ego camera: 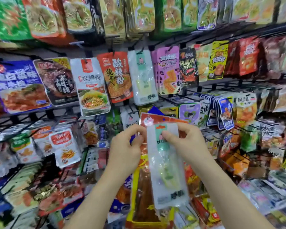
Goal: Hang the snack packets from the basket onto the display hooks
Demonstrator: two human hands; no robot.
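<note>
Together, left hand [127,144] and right hand [186,142] pinch top edges of the clear packet [168,169] before crowded hooks [132,112].

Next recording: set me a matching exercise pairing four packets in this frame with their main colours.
Things: 1 front held packet; 2 held packet directly behind it; 3 leftmost large packet, second row; 4 hanging packet right of the white hanging packet.
Colours: A purple; B white and green; C blue; D red.
Pairs: 1-B; 2-D; 3-C; 4-A.
</note>
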